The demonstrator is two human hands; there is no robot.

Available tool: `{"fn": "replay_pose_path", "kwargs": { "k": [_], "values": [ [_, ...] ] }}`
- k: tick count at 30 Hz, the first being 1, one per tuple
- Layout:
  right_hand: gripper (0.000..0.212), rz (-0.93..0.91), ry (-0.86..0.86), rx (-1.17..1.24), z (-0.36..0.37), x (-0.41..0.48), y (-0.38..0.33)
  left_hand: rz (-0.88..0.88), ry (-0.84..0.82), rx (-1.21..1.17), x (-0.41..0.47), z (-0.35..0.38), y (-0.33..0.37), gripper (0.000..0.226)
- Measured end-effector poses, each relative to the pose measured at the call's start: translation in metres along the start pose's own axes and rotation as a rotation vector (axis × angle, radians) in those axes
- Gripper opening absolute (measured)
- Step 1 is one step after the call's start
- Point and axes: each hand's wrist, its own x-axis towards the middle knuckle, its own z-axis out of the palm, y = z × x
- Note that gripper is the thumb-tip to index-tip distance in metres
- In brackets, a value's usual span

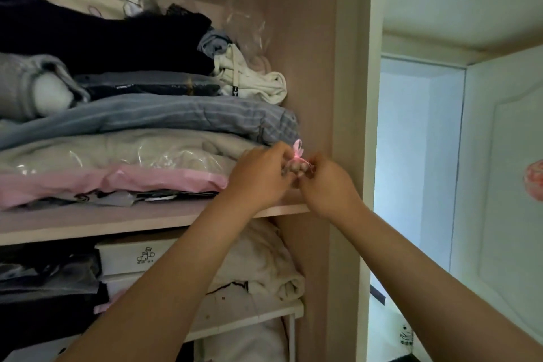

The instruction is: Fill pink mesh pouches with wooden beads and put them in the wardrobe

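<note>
A small pink mesh pouch point(297, 162) filled with wooden beads is held between both hands at the right end of the wardrobe shelf point(147, 219). Its pink ribbon top sticks up above my fingers. My left hand point(258, 176) grips the pouch from the left with curled fingers. From the right, my right hand point(326, 185) pinches its ribbon side. Most of the pouch is hidden by the fingers. The pouch sits just above the shelf, beside the stack of folded clothes point(141, 126).
The folded clothes and bagged bedding fill the shelf to the left. The wardrobe's side wall point(314, 82) stands close on the right. A lower shelf holds a white box point(135, 256) and more clothes. A white door point(505, 179) is open at the right.
</note>
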Motion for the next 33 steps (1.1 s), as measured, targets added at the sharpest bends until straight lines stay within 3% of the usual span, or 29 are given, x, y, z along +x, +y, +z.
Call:
{"fn": "replay_pose_path", "kwargs": {
  "k": [5,11,17,21,27,33],
  "values": [
    [0.018,0.072,-0.104,-0.205,0.022,0.009,0.016,0.112,-0.148,0.265,0.019,0.025,-0.015,0.027],
    [0.026,-0.013,0.035,-0.275,0.030,-0.009,0.014,0.174,-0.094,0.424,0.027,0.036,-0.016,0.031],
    [0.050,-0.232,0.088,-0.482,0.061,-0.023,0.040,0.200,-0.171,0.317,0.028,0.028,-0.027,0.039],
    [0.062,-0.204,0.054,-0.552,0.064,-0.022,0.040,0.221,-0.238,0.350,0.038,0.026,-0.028,0.032],
    [0.061,-0.177,-0.030,-0.667,0.059,-0.010,0.041,0.274,-0.315,0.483,0.053,0.032,-0.023,0.029],
    [0.076,-0.148,-0.089,-0.590,0.061,-0.011,0.043,0.301,-0.322,0.489,0.046,0.034,-0.026,0.034]
  ]
}}
